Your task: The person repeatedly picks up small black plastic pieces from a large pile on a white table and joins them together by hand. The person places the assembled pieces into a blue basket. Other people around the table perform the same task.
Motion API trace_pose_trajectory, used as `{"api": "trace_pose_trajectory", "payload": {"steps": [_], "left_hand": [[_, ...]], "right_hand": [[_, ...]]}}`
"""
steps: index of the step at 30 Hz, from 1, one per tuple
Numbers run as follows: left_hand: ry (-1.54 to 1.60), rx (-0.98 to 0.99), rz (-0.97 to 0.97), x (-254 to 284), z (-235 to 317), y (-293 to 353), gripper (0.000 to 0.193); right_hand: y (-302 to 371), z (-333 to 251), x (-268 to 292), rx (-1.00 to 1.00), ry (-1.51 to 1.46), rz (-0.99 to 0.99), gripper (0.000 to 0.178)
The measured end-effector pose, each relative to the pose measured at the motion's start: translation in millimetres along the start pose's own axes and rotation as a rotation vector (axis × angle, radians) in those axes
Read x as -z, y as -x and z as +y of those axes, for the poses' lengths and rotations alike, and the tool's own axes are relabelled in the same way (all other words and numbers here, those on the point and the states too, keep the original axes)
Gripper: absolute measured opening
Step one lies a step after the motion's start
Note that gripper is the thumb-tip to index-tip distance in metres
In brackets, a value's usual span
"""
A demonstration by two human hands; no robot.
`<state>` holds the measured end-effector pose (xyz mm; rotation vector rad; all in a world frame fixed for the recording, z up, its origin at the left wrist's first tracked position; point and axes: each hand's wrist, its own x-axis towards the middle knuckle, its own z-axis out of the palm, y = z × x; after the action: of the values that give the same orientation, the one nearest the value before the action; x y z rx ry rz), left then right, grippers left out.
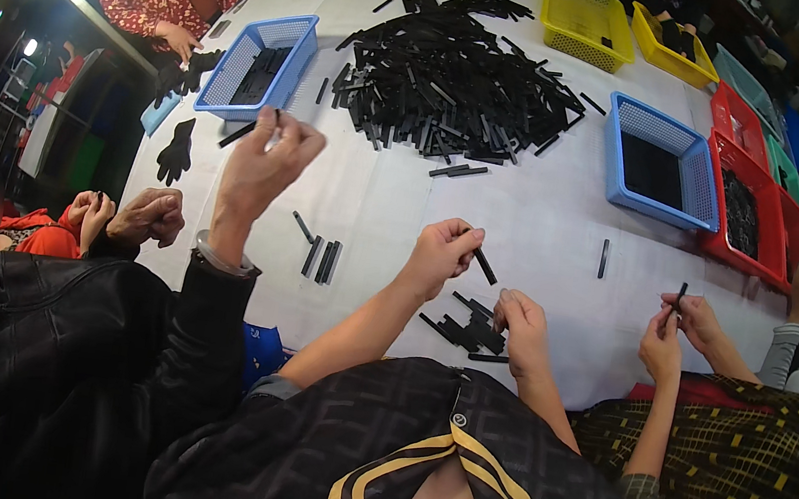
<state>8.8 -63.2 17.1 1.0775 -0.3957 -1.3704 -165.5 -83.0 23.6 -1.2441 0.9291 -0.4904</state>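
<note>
My left hand (pixel 442 258) pinches one end of a slim black strip (pixel 485 266), which slants down to the right over the white table. Just right of it and nearer to me, my right hand (pixel 523 333) has its fingers curled together; what they hold, if anything, is hidden. Between my hands and close to my body lies a small loose pile of black strips (pixel 466 327), its right side beside my right fingers. Farther up the table spreads a large heap of the same black strips (pixel 452 80).
A blue basket (pixel 290 84) stands left of the heap, another blue basket (pixel 615 172) right, near red bins (pixel 732 255). Yellow baskets (pixel 551 17) sit at the far side. Co-workers' hands (pixel 277 148) work on both sides. A black glove (pixel 175 152) lies at left.
</note>
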Motion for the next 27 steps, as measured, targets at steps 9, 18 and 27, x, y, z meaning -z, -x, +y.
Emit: {"api": "trace_pose_trajectory", "payload": {"steps": [9,18,27], "left_hand": [[-0.143,-0.027,-0.168,-10,1,11,0.012],[-0.030,-0.150,0.121,37,31,-2,0.009],[-0.094,-0.090,-0.112,9,40,25,0.012]], "right_hand": [[-17,-10,-15,-0.060,-0.270,-0.058,0.033],[-2,-2,-6,-0.139,-0.555,-0.026,0.029],[-5,-32,-16,-0.128,-0.472,-0.098,0.039]]}}
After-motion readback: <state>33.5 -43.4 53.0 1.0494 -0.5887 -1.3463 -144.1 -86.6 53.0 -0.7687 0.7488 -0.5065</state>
